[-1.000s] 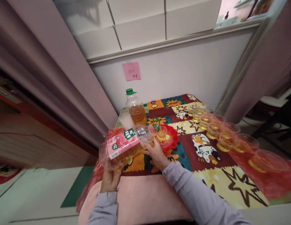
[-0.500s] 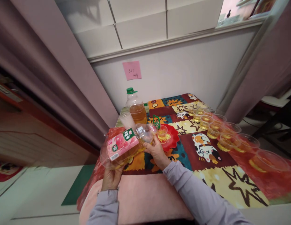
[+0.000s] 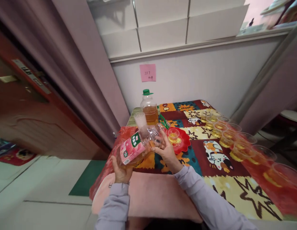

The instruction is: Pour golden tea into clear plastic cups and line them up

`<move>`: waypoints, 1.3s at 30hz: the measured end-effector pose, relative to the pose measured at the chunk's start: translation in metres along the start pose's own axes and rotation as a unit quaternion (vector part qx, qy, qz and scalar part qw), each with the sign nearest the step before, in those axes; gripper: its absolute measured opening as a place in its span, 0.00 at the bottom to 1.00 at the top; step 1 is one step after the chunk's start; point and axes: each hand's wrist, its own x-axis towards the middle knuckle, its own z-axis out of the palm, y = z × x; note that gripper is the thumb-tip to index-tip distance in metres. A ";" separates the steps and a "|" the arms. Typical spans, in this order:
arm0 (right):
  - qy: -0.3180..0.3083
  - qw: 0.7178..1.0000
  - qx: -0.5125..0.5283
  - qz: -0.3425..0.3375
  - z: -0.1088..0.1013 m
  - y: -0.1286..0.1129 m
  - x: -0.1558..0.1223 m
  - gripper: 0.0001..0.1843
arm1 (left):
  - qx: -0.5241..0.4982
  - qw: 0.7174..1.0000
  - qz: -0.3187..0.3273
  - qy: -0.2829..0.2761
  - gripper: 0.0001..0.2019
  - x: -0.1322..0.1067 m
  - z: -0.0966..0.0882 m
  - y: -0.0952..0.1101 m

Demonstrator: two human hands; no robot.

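Note:
A large clear juice bottle [image 3: 132, 148] with a pink label lies tilted in both my hands, its neck up and to the right. My left hand [image 3: 122, 171] supports the base from below, thumb showing at its left side. My right hand [image 3: 166, 151] is closed round the neck. Amber liquid shows low inside the bottle. Just right of the neck, a clear plastic cup [image 3: 173, 136] with yellow liquid stands on a red scalloped plate [image 3: 185, 143]. A green plastic loop [image 3: 164, 121] shows behind the bottle's mouth; what it belongs to is unclear.
Behind stands another big bottle [image 3: 150, 111] with a green cap, beside a stack of clear cups [image 3: 140, 120]. Several filled cups [image 3: 241, 150] line the table's right side. A patterned cloth [image 3: 198, 132] covers the table; a pink pad [image 3: 158, 191] lies at the front edge.
The view has swung left, so everything sits farther right. My left hand has shifted round the bottle's base, and my right hand wraps more of its neck.

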 end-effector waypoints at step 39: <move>0.060 0.666 -0.744 -0.022 -0.083 -0.098 0.057 0.40 | 0.505 0.827 0.238 -0.063 0.57 0.022 -0.059 0.011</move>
